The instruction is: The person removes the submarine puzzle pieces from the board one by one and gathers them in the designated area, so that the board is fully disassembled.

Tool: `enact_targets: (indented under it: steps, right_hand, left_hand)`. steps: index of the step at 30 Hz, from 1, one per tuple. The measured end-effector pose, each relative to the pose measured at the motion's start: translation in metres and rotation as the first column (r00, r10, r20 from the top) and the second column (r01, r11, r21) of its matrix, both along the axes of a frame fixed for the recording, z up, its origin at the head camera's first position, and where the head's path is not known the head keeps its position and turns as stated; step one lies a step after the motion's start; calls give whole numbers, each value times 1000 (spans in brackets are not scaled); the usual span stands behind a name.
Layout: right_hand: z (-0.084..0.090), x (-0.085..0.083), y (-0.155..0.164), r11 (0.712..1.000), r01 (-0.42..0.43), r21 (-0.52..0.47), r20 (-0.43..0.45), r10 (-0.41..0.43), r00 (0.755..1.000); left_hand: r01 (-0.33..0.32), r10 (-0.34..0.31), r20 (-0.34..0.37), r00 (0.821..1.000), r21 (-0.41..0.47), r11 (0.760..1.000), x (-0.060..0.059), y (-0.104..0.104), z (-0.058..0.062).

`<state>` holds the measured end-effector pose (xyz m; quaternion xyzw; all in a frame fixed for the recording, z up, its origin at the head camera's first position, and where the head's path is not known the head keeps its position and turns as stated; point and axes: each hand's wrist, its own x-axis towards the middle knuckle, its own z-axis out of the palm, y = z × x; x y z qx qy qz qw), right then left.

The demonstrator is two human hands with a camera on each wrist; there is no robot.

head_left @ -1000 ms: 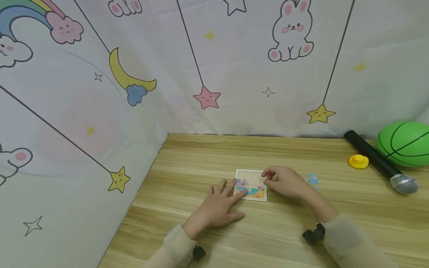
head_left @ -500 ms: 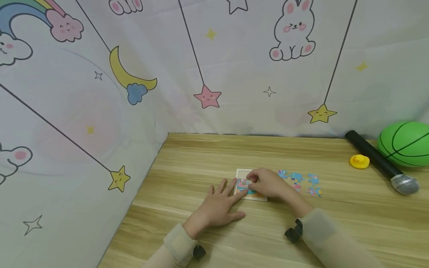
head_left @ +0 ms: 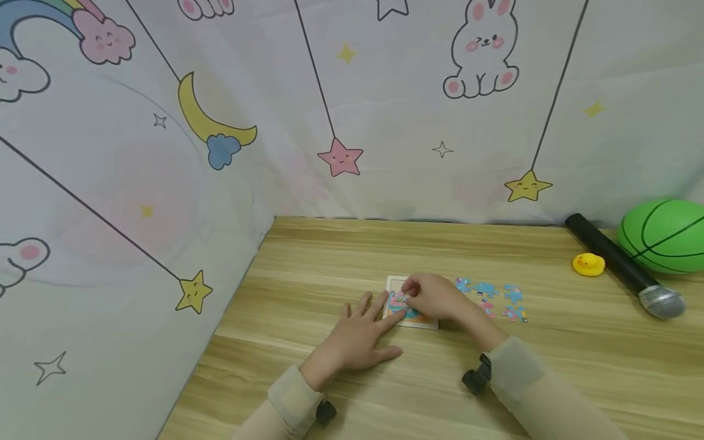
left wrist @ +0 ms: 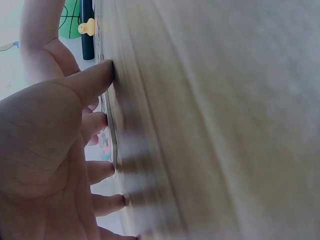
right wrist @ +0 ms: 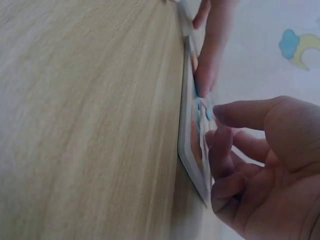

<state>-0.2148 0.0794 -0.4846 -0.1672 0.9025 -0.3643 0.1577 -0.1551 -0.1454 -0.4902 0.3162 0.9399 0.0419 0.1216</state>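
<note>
A small square jigsaw board (head_left: pixel 396 283) with a pale rim lies on the table, its lower part filled with pink, turquoise and orange pieces. My left hand (head_left: pixel 354 339) is spread flat, with fingertips on the board's left side and the thumb on the wood. Over the middle of the board, my right hand (head_left: pixel 437 297) pinches a puzzle piece (head_left: pixel 405 299) between thumb and forefinger, low against the laid pieces. The fingers mostly hide that piece. In the right wrist view, the thumb and forefinger meet beside the left hand's fingertip, right at the board (right wrist: pixel 187 135).
Several loose blue and pink puzzle pieces (head_left: pixel 486 289) lie right of the board. Farther right are a yellow rubber duck (head_left: pixel 588 264), a black microphone (head_left: pixel 616 256) and a green ball (head_left: pixel 665 235). A printed cloth (head_left: pixel 396 189) hangs behind the wood-grain table (head_left: pixel 330 250).
My right hand has moved left from the board's right edge to its middle, uncovering the loose pieces, then shifted only slightly. My left hand has stayed in place.
</note>
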Motion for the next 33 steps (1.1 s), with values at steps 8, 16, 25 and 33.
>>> enact_targets:
  steps: [8,16,25,33]
  right_hand:
    - [-2,-1,1,1000,-7,-30,-28,6,1000]
    - [-3,-1,1,999,9,-48,-22,-10,1000]
    - [-3,3,13,998,17,-66,-64,-22,998]
    - [-1,8,39,994,25,-104,-46,-30,998]
  left_hand:
    - [-1,1,-5,1000,4,1000,-1,0,-1]
    - [-4,4,-1,1000,-4,1000,-1,0,-1]
    - [-6,6,1,1000,-4,1000,-1,1,1]
    - [-13,14,9,1000,-20,1000,0,2,2]
